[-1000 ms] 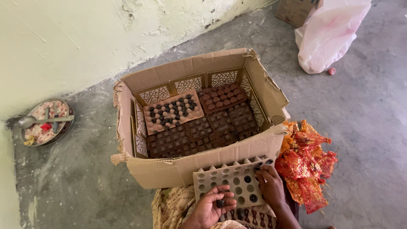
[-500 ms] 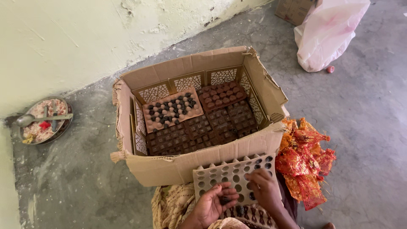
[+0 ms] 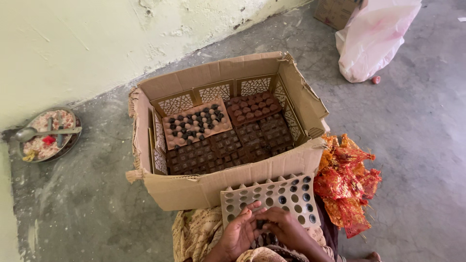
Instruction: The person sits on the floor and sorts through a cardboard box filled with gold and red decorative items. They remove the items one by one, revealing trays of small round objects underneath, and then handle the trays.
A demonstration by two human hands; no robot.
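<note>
On the lap: tray [image 3: 272,196], a tan holed card, leans against the box [image 3: 213,187], its right-hand holes filled with dark pieces.
Change: right hand [image 3: 286,230] has left the tray's right side and come down to the left hand [image 3: 240,233].
Grip: left cupped around dark pieces; right fingertips pinch into that palm, held piece unclear.
Meaning: likely fetching another piece.
Beside: red wrappers [image 3: 347,187].

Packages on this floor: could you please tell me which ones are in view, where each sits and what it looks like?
Cardboard box: centre floor, open, brown, torn flaps, holding trays.
Plastic bag: top right, pale pink, bulging.
Small carton: top edge behind the bag, brown, mostly cut off.
Wrappers: right of the box, crinkled red and gold heap.
No signs or screens.
</note>
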